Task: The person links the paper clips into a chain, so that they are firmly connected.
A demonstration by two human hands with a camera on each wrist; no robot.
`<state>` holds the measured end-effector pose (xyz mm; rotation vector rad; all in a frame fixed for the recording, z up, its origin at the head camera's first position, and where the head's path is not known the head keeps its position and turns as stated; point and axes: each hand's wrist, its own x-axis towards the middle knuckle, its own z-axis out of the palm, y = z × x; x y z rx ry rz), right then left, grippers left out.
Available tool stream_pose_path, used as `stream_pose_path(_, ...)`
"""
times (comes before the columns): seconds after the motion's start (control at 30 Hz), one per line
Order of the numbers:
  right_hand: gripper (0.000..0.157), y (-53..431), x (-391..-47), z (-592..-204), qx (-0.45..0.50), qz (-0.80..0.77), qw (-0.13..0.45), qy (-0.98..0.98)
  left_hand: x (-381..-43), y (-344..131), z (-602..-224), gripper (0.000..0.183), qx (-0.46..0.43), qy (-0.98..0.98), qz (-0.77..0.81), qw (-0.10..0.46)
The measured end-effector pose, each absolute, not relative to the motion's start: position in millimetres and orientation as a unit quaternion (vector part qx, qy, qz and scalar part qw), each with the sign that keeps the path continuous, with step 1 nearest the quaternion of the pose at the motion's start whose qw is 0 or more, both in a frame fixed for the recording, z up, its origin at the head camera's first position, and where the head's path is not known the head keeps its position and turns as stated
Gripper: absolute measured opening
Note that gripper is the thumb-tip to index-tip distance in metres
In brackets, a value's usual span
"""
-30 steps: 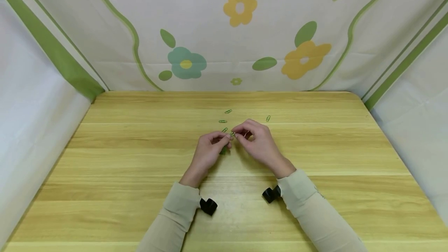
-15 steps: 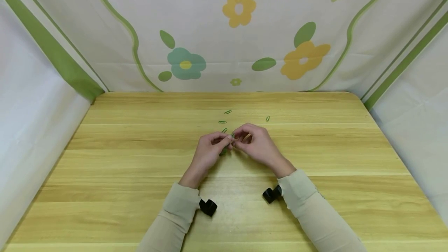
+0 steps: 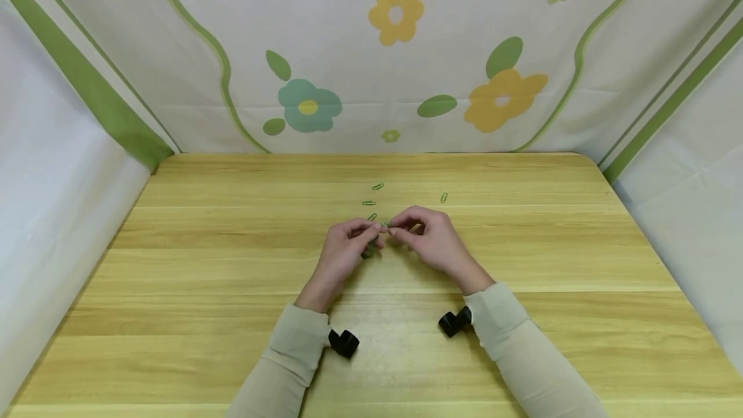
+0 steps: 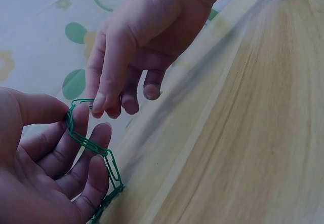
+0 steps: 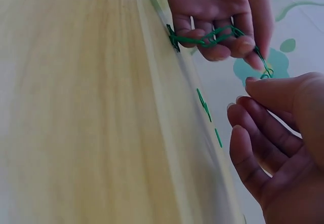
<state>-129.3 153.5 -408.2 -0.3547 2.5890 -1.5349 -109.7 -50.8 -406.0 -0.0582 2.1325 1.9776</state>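
Observation:
In the head view my left hand [image 3: 341, 251] and right hand [image 3: 432, 237] meet over the middle of the table. A chain of linked green paper clips [image 4: 90, 144] drapes across the left fingers in the left wrist view, its lower end reaching the tabletop. Left thumb and index finger pinch the chain close to its upper end. There, the right thumb and index finger pinch a green paper clip [image 4: 82, 101], partly covered by the fingertips. Whether this clip is hooked into the chain cannot be told. The other right fingers are loosely bent.
Loose green paper clips lie beyond the hands: one at the back [image 3: 378, 186], one below it [image 3: 369, 203], one by the left fingertips [image 3: 372, 217], and one farther right [image 3: 444, 198]. A flowered white curtain [image 3: 348, 50] hangs behind the wooden table [image 3: 203, 276].
The right hand has moved slightly down and its fingers have shifted around the paper clip at the chain's end. The left hand stays nearly still. The loose clips have not moved.

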Motion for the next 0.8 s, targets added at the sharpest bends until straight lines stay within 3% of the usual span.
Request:
stream_pose_path(0.53,0.016,169,-134,-403,-0.067,-0.573,0.081,0.813,-111,-53,-407,0.024,-0.028,0.722,0.679,0.131)
stream_pose_path(0.8,0.016,170,-135,-399,-0.064,-0.574,0.083,0.812,-111,-54,-406,0.020,-0.023,0.740,0.664,0.105)
